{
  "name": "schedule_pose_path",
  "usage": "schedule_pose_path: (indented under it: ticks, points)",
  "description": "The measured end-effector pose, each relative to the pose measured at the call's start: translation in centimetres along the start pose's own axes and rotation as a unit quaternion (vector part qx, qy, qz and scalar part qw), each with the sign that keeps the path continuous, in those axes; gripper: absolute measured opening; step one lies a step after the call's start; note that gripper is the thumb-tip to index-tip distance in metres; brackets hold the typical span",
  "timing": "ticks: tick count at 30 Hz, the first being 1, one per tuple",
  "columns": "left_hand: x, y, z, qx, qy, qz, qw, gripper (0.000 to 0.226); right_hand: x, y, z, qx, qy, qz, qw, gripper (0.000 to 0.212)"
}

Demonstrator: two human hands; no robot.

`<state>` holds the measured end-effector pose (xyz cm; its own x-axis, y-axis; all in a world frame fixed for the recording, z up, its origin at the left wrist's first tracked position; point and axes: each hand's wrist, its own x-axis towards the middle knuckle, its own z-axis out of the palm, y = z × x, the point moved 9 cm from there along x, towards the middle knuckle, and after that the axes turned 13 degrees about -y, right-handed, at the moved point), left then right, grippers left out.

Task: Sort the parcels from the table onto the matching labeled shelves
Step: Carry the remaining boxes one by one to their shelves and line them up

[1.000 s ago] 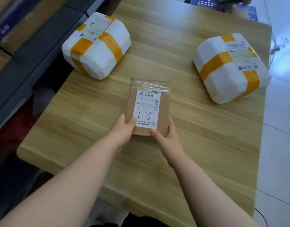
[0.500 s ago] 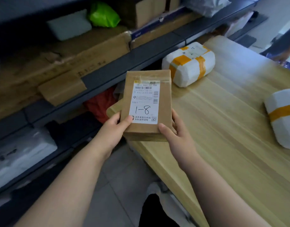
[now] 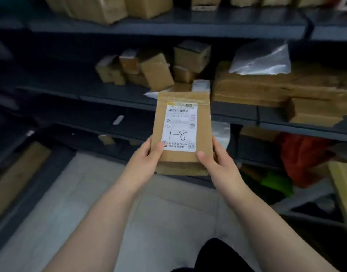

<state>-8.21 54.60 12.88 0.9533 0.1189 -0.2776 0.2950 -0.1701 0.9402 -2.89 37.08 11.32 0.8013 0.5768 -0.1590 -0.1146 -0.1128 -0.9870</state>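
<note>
Hands: both on one parcel [image 3: 203, 124]. Our left hand [image 3: 147, 160] grips its lower left edge with the thumb on the front face, touching the corner of the label [image 3: 179, 126]. Our right hand [image 3: 217, 163] grips the lower right edge, thumb on the front just below the label. The parcel is a flat brown carton held in the air, label toward us, handwritten "1-8", in front of the shelving and well apart from the table corner [image 3: 343, 183] at the right edge. Step in hand, as we judge it: find the 1-8 slot and set the parcel there. We should read the shelf tags first; we see two pale tags, one [image 3: 118, 120] on a shelf edge and one [image 3: 30, 132] lower left, both too blurred to read. Then we go in flat, label up and outward, and release only once it rests on the board. The middle shelf [image 3: 113, 99] is crowded and its small boxes [image 3: 155, 73] lean on each other, so we should pick a bare stretch and not nudge them. Counts: one parcel in hand, one label, two hands. At least three shelf levels. Roughly seven small brown boxes; blur blocks an exact count. One silver bag [image 3: 261, 59] on a stack of flat cartons [image 3: 276, 89], one red bag [image 3: 304, 156] and one green item [image 3: 274, 183] low down.
</note>
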Motion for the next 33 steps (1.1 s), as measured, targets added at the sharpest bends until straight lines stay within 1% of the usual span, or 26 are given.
schedule_pose_path:
  ticks: [2,5,6,9,13,17,20,22,26,29,33]
  points:
    - [-2.6,-1.4,-4.8,-0.023,0.061,0.002,0.998,0.03,2.2,-0.7,5.3,-0.017,-0.063,0.001,0.998,0.055]
    - [-5.9,-2.9,-10.5,-0.054,0.142,0.007,0.988,0.03,5.3,-1.3,11.7,-0.03,-0.139,0.012,0.99,0.063]
    - [-6.8,-3.5,-12.1,-0.066,0.167,0.001,0.984,0.03,6.3,-1.4,13.5,-0.031,-0.162,0.016,0.986,0.062]
    - [-9.0,-6.0,-16.6,-0.107,0.242,-0.029,0.964,0.034,9.2,-2.4,19.2,-0.028,-0.246,0.01,0.969,0.05]
    - [-10.3,-7.5,-22.0,-0.14,0.311,-0.042,0.939,0.033,13.2,-3.6,26.0,-0.033,-0.334,-0.005,0.942,0.051]
    - [-10.2,-7.9,-26.9,-0.154,0.371,-0.052,0.914,0.033,17.5,-4.7,31.0,-0.039,-0.39,0.002,0.92,0.066]
    - [-9.2,-8.0,-30.5,-0.154,0.4,-0.062,0.901,0.033,21.4,-5.4,33.9,-0.046,-0.426,0.006,0.903,0.057]
    - [-8.4,-8.6,-32.7,-0.154,0.422,-0.071,0.891,0.036,23.9,-5.5,35.8,-0.058,-0.452,0.014,0.89,0.051]
    - [-7.9,-10.8,-35.6,-0.181,0.469,-0.089,0.86,0.037,28.0,-5.3,40.1,-0.077,-0.494,0.024,0.865,0.052]
    - [-9.2,-12.9,-37.5,-0.209,0.494,-0.097,0.839,0.039,28.8,-4.7,44.1,-0.09,-0.534,0.034,0.84,0.048]
    - [-13.0,-16.2,-41.3,-0.237,0.549,-0.101,0.795,0.039,28.3,-3.5,50.6,-0.122,-0.589,0.044,0.798,0.049]
